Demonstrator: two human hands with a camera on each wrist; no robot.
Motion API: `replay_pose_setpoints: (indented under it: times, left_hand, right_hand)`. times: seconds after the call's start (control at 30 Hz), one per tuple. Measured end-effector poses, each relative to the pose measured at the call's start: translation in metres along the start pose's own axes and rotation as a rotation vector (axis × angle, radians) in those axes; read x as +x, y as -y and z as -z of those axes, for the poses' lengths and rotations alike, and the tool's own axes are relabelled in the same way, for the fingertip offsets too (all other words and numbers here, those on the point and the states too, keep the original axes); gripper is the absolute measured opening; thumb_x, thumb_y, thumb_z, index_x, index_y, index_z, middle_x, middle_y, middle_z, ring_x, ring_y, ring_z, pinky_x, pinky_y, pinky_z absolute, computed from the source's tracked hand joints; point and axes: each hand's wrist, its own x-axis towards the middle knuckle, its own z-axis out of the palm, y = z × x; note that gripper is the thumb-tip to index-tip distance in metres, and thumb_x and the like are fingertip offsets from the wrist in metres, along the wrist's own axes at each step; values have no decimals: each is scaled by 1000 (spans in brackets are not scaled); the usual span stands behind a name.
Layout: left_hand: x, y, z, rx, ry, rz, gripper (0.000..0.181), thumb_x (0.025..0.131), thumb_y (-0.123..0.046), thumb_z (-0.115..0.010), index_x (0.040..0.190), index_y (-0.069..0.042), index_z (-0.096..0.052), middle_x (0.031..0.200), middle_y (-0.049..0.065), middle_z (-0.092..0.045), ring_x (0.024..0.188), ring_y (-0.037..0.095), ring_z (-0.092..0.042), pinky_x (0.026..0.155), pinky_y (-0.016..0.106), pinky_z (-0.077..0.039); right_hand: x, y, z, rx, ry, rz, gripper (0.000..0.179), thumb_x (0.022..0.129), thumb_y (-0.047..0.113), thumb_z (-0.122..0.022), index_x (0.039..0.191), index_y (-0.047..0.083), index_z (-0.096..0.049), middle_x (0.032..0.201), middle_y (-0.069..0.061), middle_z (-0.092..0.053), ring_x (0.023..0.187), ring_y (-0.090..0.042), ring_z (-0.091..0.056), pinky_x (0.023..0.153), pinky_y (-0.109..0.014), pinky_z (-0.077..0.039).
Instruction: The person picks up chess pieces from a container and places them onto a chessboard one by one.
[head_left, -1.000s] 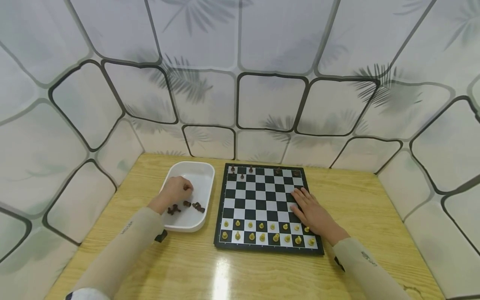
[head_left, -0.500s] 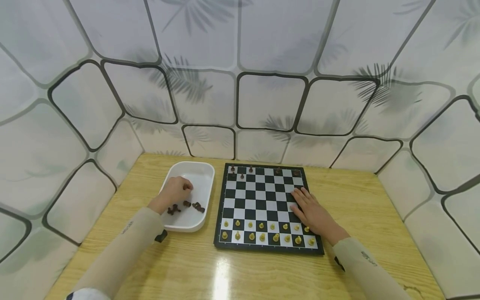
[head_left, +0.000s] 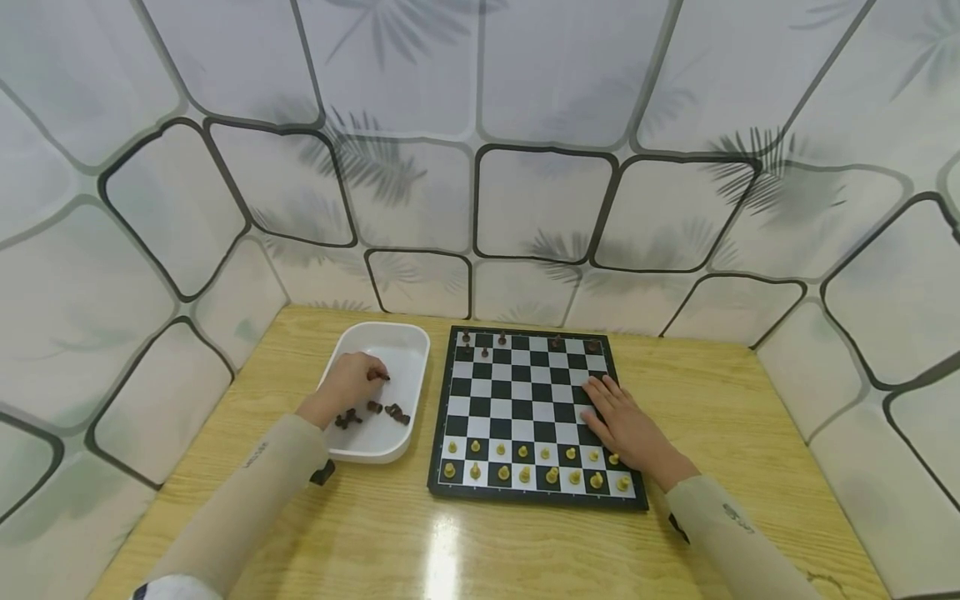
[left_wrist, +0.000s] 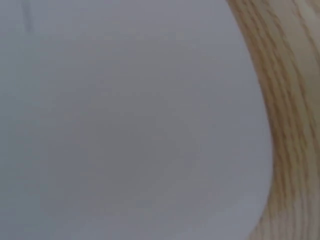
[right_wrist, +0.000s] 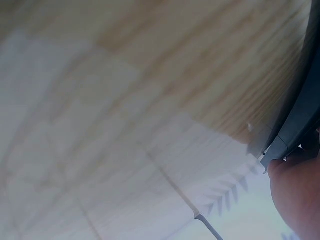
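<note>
On chessboard [head_left: 521, 387], fully set at six o'clock, partly at twelve; pinching brown chessman [head_left: 386, 378] with left hand [head_left: 348, 386], resting spread right hand [head_left: 626, 429].

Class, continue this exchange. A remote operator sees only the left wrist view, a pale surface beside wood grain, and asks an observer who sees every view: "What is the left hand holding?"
Observer: The left hand pinches a dark chess piece, mostly hidden.
Operator: And where is the right hand?
Observer: The right hand rests across the right edge of the chessboard.
Operator: Which pieces stand nearest the person?
Observer: Two rows of yellow pieces.
</note>
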Motion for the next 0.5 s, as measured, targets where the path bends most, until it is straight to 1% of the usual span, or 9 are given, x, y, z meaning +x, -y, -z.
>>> replay_pose_setpoints:
  times: [0.1, 0.23, 0.37, 0.5]
  left_hand:
    - [1, 0, 0, -6, -26, -10, 21, 99, -8, -67, 115, 2, -77, 99, 14, -75, 80, 19, -63, 69, 32, -54]
    - [3, -4, 2, -6, -75, -44, 24, 99, -10, -69, 116, 4, -76, 96, 15, -76, 77, 19, -63, 68, 33, -54]
    - [3, -10, 6, -3, -137, -81, 24, 99, -12, -70, 116, 4, -77, 97, 15, -75, 81, 20, -64, 73, 37, -56]
    - [1, -18, 10, -32, -202, -123, 25, 99, -15, -72, 115, 3, -76, 101, 17, -77, 87, 25, -69, 79, 42, -59]
  right_hand:
    - [0, 0, 0, 3, -2, 0, 63, 113, 36, -47, 161, -3, -36, 168, -23, -36, 159, -46, -25, 128, -63, -22]
    - [0, 0, 0, 8, -1, -1, 63, 113, 37, -46, 161, -3, -36, 169, -23, -35, 159, -46, -24, 128, -63, -22]
    - [0, -1, -1, 8, 1, -3, 64, 113, 37, -46, 162, -2, -35, 169, -23, -34, 160, -45, -23, 129, -62, -21]
    - [0, -1, -1, 8, -1, 0, 63, 113, 37, -46, 161, -2, -35, 169, -23, -34, 160, -46, -24, 128, -63, -22]
